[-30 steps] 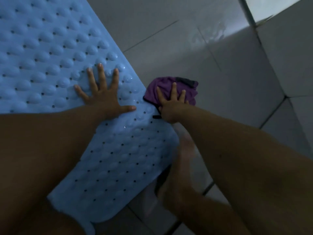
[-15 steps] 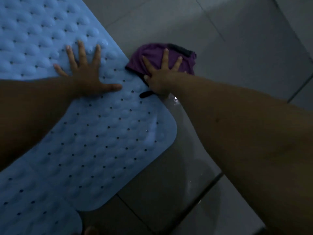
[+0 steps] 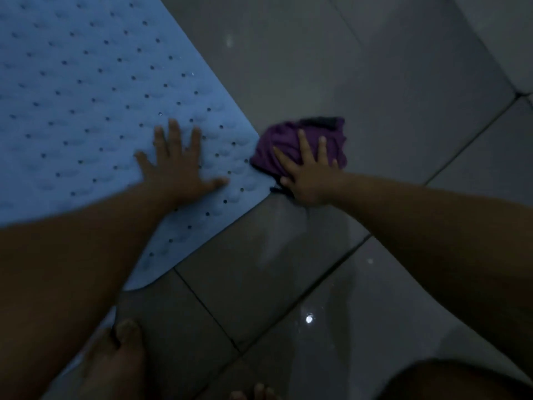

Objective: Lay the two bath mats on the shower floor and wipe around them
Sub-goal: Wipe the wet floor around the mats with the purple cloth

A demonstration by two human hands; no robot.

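Note:
A light blue bath mat point(image 3: 86, 96) with bumps and small holes lies flat on the grey tiled shower floor point(image 3: 360, 82), filling the upper left. My left hand point(image 3: 176, 168) presses flat on the mat near its right edge, fingers spread. A crumpled purple cloth point(image 3: 291, 137) sits on the tiles right beside that edge. My right hand point(image 3: 305, 174) lies palm down on the cloth, fingers spread over it. A strip of a second blue mat point(image 3: 111, 316) shows past my left forearm at the lower left.
My bare foot point(image 3: 115, 362) stands at the bottom left and toes point(image 3: 256, 392) show at the bottom edge. Wet streaks shine on the tiles point(image 3: 308, 319) below my right hand. A wall base point(image 3: 513, 39) rises at the upper right. The light is dim.
The view has shifted, so hands and cloth sit lower and further right in frame. My right hand stays on the cloth along the mat's edge. My left hand remains on the mat.

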